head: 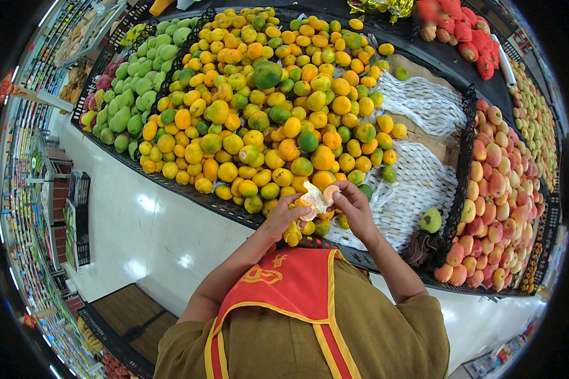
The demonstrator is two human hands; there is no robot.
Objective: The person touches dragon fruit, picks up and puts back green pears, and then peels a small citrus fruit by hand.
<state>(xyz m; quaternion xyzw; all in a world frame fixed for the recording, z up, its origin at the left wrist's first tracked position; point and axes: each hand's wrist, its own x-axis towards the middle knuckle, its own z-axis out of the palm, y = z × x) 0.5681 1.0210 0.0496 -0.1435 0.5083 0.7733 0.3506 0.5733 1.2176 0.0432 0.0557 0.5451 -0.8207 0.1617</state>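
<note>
Over the front edge of the fruit stand, my left hand holds a partly peeled mandarin, its white pith and pale flesh showing and peel hanging below. A mandarin segment is pinched between the thumb and fingers of my right hand, right beside the fruit. Whether the segment is fully apart from the rest I cannot tell. Behind both hands spreads a large heap of orange, yellow and green mandarins.
White foam netting lies right of the heap, with a green fruit and a dark cloth. A black divider borders the apples. Green mangoes fill the left section. A dark wooden display table stands behind me at left.
</note>
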